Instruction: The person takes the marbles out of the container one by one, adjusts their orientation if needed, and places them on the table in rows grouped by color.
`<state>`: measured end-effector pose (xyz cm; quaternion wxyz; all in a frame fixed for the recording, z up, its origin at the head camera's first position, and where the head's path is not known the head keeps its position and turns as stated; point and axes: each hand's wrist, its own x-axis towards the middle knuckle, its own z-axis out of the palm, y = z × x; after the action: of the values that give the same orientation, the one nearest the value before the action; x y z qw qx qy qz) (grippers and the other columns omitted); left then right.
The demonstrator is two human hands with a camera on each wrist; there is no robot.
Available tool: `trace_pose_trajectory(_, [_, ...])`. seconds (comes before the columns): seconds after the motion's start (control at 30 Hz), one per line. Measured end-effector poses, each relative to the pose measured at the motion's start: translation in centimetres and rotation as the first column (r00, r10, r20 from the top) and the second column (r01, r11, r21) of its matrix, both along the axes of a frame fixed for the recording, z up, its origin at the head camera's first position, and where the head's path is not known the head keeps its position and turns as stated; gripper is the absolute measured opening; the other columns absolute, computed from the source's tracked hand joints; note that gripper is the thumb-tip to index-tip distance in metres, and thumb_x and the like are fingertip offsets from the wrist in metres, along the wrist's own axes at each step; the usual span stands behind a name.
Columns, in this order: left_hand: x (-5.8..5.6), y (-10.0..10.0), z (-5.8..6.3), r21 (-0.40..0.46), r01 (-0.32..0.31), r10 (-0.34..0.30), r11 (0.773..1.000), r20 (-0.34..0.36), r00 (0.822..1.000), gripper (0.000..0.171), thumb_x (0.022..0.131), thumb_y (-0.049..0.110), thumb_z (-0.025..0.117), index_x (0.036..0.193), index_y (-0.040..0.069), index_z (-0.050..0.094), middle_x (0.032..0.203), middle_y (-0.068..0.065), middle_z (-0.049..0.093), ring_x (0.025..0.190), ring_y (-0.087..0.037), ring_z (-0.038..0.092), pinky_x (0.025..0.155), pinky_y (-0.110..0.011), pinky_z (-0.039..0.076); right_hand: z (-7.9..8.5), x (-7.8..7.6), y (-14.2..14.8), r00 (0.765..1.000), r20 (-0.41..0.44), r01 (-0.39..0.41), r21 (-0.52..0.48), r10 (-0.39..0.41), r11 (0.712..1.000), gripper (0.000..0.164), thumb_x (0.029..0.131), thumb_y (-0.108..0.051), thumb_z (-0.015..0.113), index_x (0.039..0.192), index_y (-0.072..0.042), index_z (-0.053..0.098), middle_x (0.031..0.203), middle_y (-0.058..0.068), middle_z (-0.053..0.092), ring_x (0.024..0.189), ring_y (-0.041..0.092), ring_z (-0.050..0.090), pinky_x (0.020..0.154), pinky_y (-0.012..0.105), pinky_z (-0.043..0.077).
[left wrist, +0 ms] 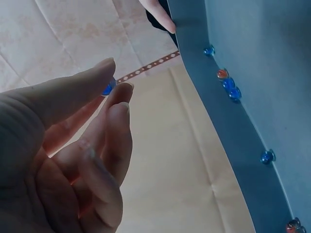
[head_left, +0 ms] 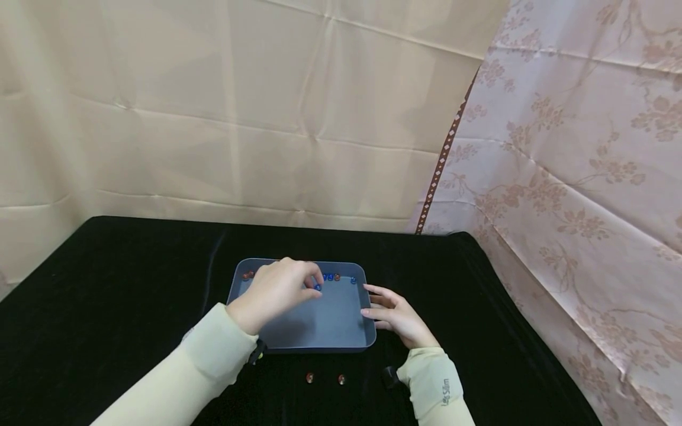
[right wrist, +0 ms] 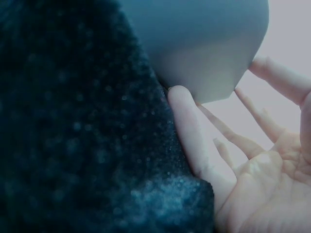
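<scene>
My left hand (head_left: 279, 290) is above the grey-blue tray (head_left: 341, 331), pinching a blue marble (head_left: 317, 287) between thumb and fingertips. In the left wrist view the held marble (left wrist: 108, 89) shows partly between the fingers. Along the tray's far wall lie blue marbles (head_left: 331, 277), a reddish marble (head_left: 337, 277) and a separate blue marble (head_left: 353, 280) near the right corner. Reddish marbles (head_left: 245, 276) lie at the far left corner. My right hand (head_left: 399, 316) rests its extended fingers against the tray's right side. The left hand hides part of the tray.
Two reddish marbles (head_left: 309, 377) lie on the black cloth (head_left: 138, 296) in front of the tray. A cream curtain (head_left: 266, 118) hangs behind the table, and a pink floral curtain (head_left: 575, 177) runs along the right.
</scene>
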<state>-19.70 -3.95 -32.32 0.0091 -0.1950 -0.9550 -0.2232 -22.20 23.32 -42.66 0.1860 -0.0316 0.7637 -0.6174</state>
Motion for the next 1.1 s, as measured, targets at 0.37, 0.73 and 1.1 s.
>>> trace_pose_trajectory(0.37, [1.1, 0.6, -0.6, 0.022, 0.041, -0.041, 0.999, -0.010, 0.999, 0.013, 0.086, 0.029, 0.078, 0.095, 0.023, 0.072, 0.087, 0.008, 0.073, 0.072, -0.007, 0.064, 0.059, -0.024, 0.046, 0.0, 0.0, 0.0, 1.000, 0.005, 0.003, -0.009, -0.003, 1.000, 0.060, 0.095, -0.020, 0.066, 0.149, -0.013, 0.042, 0.151, 0.026, 0.040, 0.133, 0.040, 0.050, 0.096, 0.044, 0.054])
trace_pose_trajectory(0.73, [2.2, 0.8, -1.1, 0.062, 0.120, -0.119, 0.991, -0.008, 0.993, 0.014, 0.086, 0.031, 0.077, 0.096, 0.023, 0.071, 0.084, 0.009, 0.073, 0.066, -0.002, 0.058, 0.055, -0.022, 0.044, 0.1, 0.0, 0.0, 1.000, 0.013, 0.003, -0.017, -0.003, 1.000, 0.060, 0.095, -0.020, 0.064, 0.150, -0.013, 0.041, 0.151, 0.026, 0.039, 0.133, 0.040, 0.050, 0.097, 0.044, 0.053])
trace_pose_trajectory(1.1, [3.0, 1.1, -1.7, 0.086, 0.160, -0.162, 0.983, 0.022, 0.987, 0.015, 0.084, 0.030, 0.078, 0.095, 0.022, 0.071, 0.083, 0.009, 0.071, 0.067, -0.001, 0.059, 0.057, -0.022, 0.045, 0.0, 0.1, 0.0, 1.000, 0.008, -0.005, -0.027, 0.005, 1.000, 0.062, 0.095, -0.021, 0.066, 0.150, -0.013, 0.040, 0.151, 0.026, 0.039, 0.132, 0.039, 0.051, 0.097, 0.044, 0.053])
